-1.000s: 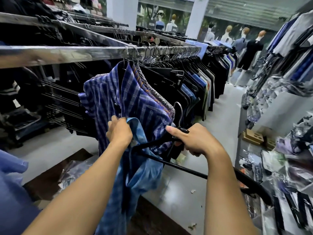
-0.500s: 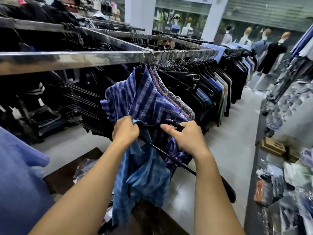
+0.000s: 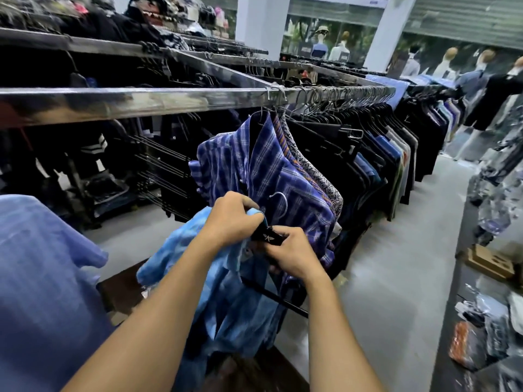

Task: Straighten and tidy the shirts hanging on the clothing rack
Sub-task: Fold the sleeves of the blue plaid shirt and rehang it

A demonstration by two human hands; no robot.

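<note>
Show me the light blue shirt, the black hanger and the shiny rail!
light blue shirt (image 3: pixel 226 306): head view, its crumpled hanging cloth.
black hanger (image 3: pixel 268 238): head view, its logo-marked neck.
shiny rail (image 3: pixel 141 101): head view, bare stretch left of the hooks.

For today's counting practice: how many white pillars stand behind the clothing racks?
2. The first pillar stands at top centre behind the racks; the second pillar is further right, beside the mannequins. Others may be hidden outside the view.
</note>
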